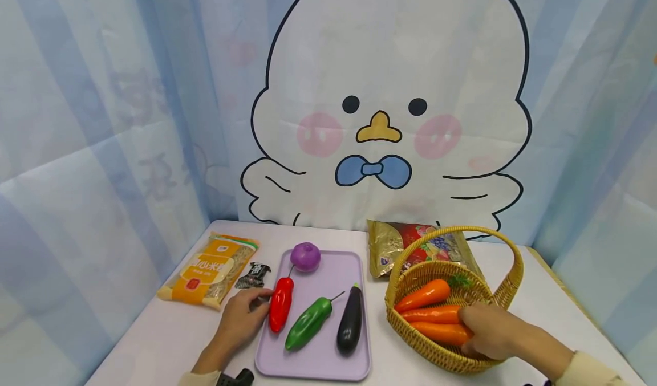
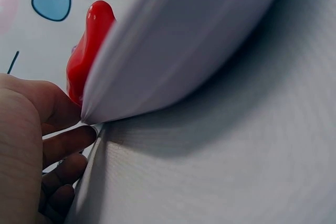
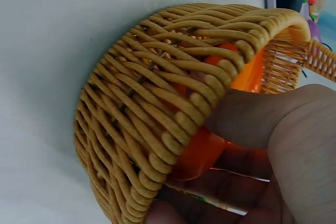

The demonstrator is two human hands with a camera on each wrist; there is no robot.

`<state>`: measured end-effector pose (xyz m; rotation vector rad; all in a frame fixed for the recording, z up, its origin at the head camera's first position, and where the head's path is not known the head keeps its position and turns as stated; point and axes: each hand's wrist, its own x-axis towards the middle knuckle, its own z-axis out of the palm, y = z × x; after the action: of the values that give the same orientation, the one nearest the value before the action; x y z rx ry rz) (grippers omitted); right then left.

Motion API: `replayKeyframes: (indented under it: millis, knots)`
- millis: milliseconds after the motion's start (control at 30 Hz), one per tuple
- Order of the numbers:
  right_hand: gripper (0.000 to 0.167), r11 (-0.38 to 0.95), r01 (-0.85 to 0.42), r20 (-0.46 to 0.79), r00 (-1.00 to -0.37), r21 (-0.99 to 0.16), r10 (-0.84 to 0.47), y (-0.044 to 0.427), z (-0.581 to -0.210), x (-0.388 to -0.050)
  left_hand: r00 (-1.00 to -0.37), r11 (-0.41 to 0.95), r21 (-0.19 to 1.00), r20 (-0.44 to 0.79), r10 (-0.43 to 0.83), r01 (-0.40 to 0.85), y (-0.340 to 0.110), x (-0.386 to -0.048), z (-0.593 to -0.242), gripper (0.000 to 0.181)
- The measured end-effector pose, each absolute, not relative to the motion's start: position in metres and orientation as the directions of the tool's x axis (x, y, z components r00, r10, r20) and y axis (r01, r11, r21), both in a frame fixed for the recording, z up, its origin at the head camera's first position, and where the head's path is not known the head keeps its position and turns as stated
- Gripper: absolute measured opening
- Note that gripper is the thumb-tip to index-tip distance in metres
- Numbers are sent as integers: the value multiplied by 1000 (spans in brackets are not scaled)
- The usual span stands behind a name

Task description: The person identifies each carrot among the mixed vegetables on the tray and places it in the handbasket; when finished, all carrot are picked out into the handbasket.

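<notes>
My left hand (image 1: 245, 315) is at the left rim of the lilac tray (image 1: 313, 371); in the left wrist view its thumb and forefinger pinch that rim. On the tray lie a red chili pepper (image 1: 280, 305), close to this hand, a green chili pepper (image 1: 309, 324), an eggplant (image 1: 350, 323) and a purple onion (image 1: 305, 257). My right hand (image 1: 490, 332) reaches inside the wicker basket (image 1: 428, 349) and holds a carrot (image 3: 199, 153) by its thick end. Two more carrots (image 1: 425, 296) lie in the basket. The basket's wall partly hides the right fingers.
Left of the tray lies an orange-and-clear food bag (image 1: 210, 269), with a small black packet (image 1: 252, 275) beside it. A gold-and-red bag (image 1: 390, 243) lies behind the basket, whose tall arched handle (image 1: 464, 229) stands up. A printed curtain (image 1: 318, 89) closes off the back.
</notes>
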<state>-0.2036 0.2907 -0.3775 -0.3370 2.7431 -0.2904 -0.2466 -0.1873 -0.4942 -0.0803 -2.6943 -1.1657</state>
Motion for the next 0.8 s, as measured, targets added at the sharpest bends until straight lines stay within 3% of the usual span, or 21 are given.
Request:
replayKeyframes:
  millis: [467, 800]
  knots:
    - [27, 944, -168, -324, -910, -284, -259, 289, -392, -205, -978, 667, 734, 205, -32, 132, -187, -249, -495, 28]
    - [19, 928, -251, -230, -920, -276, -317, 286, -391, -201, -975, 663, 735, 220, -34, 143, -185, -250, -489, 27]
